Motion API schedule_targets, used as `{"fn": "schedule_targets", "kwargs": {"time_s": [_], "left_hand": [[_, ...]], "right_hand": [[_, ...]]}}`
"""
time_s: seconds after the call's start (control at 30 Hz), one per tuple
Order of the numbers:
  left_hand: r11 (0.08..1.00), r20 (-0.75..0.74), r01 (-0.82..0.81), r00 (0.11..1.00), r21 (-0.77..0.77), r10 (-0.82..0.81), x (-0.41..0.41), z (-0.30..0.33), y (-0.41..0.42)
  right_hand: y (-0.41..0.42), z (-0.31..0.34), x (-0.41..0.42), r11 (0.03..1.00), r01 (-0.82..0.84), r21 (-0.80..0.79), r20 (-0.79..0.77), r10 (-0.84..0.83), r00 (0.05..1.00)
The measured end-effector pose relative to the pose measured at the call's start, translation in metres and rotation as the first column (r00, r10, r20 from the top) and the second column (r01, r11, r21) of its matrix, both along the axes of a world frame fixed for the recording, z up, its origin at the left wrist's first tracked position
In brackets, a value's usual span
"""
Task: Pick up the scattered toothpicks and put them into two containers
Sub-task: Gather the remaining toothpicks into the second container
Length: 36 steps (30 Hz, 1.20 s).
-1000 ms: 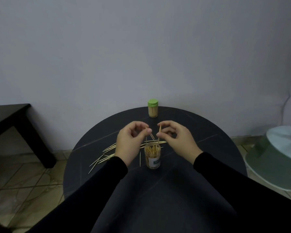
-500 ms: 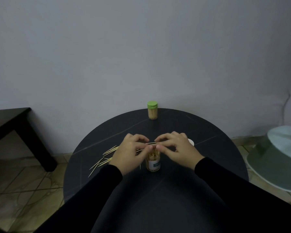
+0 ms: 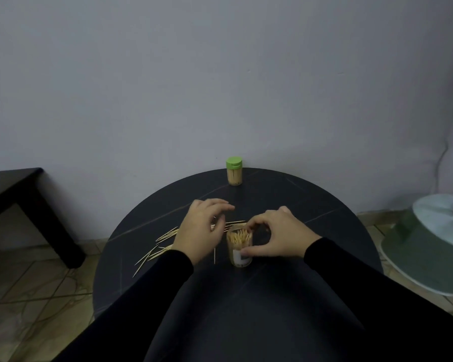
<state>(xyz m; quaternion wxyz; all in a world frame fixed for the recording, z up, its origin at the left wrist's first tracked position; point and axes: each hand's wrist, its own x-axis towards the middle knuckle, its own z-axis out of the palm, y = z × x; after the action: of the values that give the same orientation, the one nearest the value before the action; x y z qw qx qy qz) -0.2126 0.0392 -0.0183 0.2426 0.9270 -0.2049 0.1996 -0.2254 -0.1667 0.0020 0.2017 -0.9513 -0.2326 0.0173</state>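
An open clear container (image 3: 239, 250), full of upright toothpicks, stands in the middle of the round black table (image 3: 311, 205). My right hand (image 3: 275, 237) curls round it, thumb against its lower side and fingertips at its rim. Just left of the container, my left hand (image 3: 203, 227) hovers over the scattered toothpicks (image 3: 158, 245) with relaxed fingers and holds nothing I can see. A second container (image 3: 234, 170) with a closed green lid stands at the table's far edge.
A dark side table (image 3: 24, 194) stands at the left by the wall. A pale green tub (image 3: 429, 246) sits on the tiled floor at the right. My black sleeves and lap fill the foreground.
Both hands were pinching toothpicks together above the open container. Now the left hand has drawn back to the left, and the right hand has dropped onto the container.
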Motion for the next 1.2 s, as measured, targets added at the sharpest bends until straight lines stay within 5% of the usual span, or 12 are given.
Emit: {"fn": "schedule_targets", "kwargs": {"time_s": [0.07, 0.23, 0.6, 0.87, 1.2], "left_hand": [[0.99, -0.126, -0.104, 0.985, 0.094, 0.116, 0.01, -0.007, -0.002], [0.908, -0.208, -0.032, 0.97, 0.417, 0.129, 0.025, -0.025, -0.014], [0.904, -0.133, -0.025, 0.987, 0.428, 0.091, 0.026, -0.019, -0.032], [0.8, -0.076, -0.109, 0.979, 0.59, 0.19, 0.022, -0.026, -0.032], [0.937, -0.021, -0.162, 0.984, 0.309, 0.176, 0.026, -0.018, -0.015]], "right_hand": [[-0.003, 0.001, 0.003, 1.0, 0.017, -0.019, -0.012, -0.017, 1.0], [-0.013, -0.004, 0.011, 0.999, 0.044, 0.022, 0.003, -0.044, 0.999], [-0.019, -0.014, 0.023, 0.997, 0.056, 0.056, -0.002, -0.056, 0.998], [-0.014, -0.008, 0.018, 0.997, 0.053, 0.048, 0.0, -0.054, 0.999], [-0.016, -0.011, 0.02, 0.997, 0.075, 0.03, -0.055, -0.074, 0.996]]}}
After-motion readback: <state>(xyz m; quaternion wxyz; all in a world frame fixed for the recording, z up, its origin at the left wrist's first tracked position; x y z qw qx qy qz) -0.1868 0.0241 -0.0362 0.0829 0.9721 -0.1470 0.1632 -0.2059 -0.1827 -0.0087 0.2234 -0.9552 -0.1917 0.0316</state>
